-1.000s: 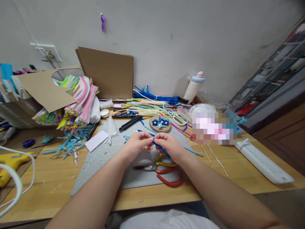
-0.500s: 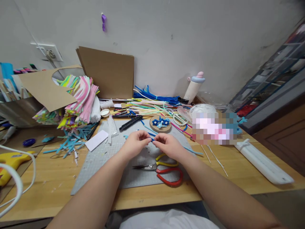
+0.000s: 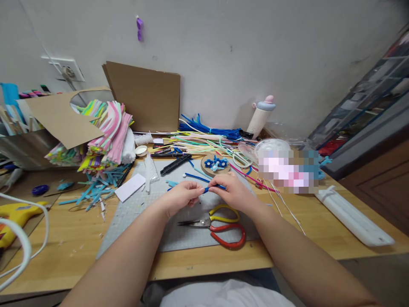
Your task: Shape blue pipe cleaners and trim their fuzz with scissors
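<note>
My left hand (image 3: 182, 197) and my right hand (image 3: 231, 192) meet over the grey cutting mat (image 3: 134, 217), both pinched on one dark blue pipe cleaner (image 3: 213, 188) that runs level between the fingertips. Just in front of the hands lie red-handled scissors (image 3: 228, 233) and yellow-handled pliers (image 3: 223, 214). Behind the hands a round wooden disc (image 3: 214, 166) carries small blue pipe-cleaner flowers.
A stack of pastel pipe cleaners (image 3: 105, 136) and cut blue scraps (image 3: 92, 192) lie at the left. More loose pipe cleaners (image 3: 204, 143) and cardboard (image 3: 143, 98) sit by the wall. A yellow glue gun (image 3: 15, 215) is far left, a bottle (image 3: 260, 117) and a white pouch (image 3: 353, 217) right.
The blue pipe cleaner, slanted down under my right hand a second ago, is now held level between both hands. My right hand has shifted slightly away from me.
</note>
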